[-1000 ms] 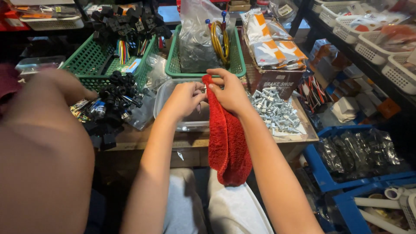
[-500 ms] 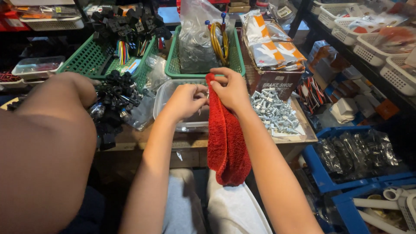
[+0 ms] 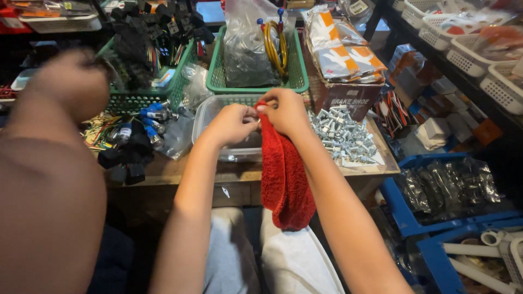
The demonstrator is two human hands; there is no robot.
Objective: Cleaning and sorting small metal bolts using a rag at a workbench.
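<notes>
Both hands' fingers (image 3: 256, 111) pinch a red cloth (image 3: 284, 174) before orange-white packets (image 3: 340, 51) atop a brown box (image 3: 348, 98).

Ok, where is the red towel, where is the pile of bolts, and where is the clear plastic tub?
red towel (image 3: 286, 179), head view, middle of the hanging cloth.
pile of bolts (image 3: 343, 135), head view, centre of the heap.
clear plastic tub (image 3: 210, 117), head view, left wall.

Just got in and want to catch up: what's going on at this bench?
A seated person holds the top of a red towel with both hands, left hand and right hand together, above a clear plastic tub. The towel hangs down to their lap. A pile of silver bolts lies just right. Another person's blurred arm is at left.
</notes>
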